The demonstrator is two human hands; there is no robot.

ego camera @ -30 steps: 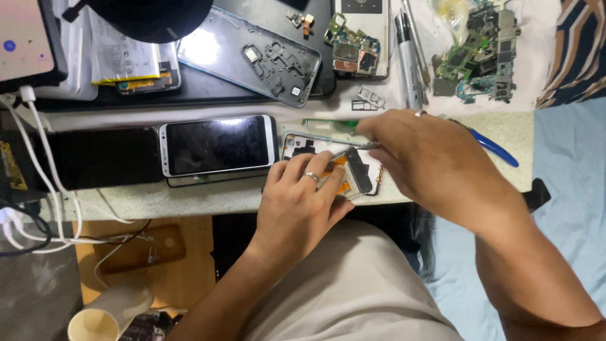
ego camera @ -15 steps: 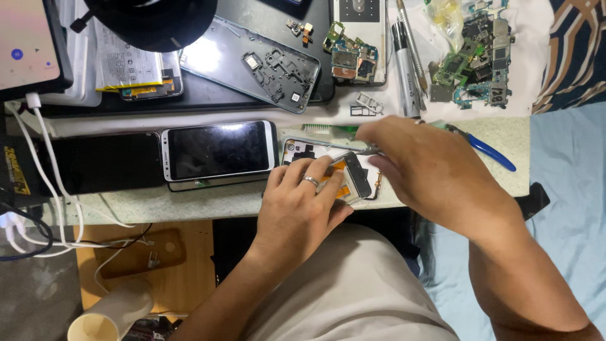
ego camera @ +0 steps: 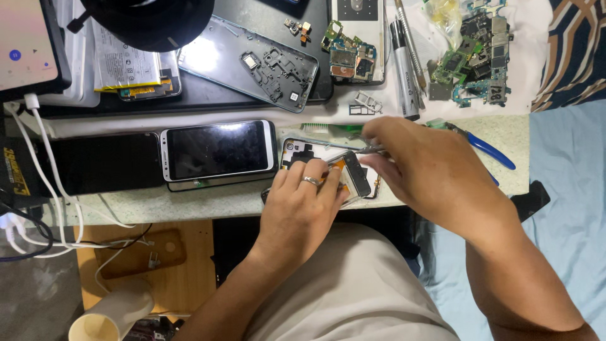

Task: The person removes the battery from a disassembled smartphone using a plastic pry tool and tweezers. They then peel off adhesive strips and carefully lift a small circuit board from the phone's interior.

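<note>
Since the earlier frame nothing has shifted much: my left hand pins the opened phone on the bench, its long axis left-right, while my right hand pinches tweezers over it.

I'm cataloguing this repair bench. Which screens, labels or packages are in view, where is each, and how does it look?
Phone screen: mid bench, left of the hands; dark rectangle, white frame.
Tablet screen: top left corner; lit, pale pinkish, black frame.
Battery label: top left, beside the tablet; silvery grey, yellow edge.
Yellow sticker: far left edge; yellow and black.
Plastic bag: top right; clear, yellowish.
</note>
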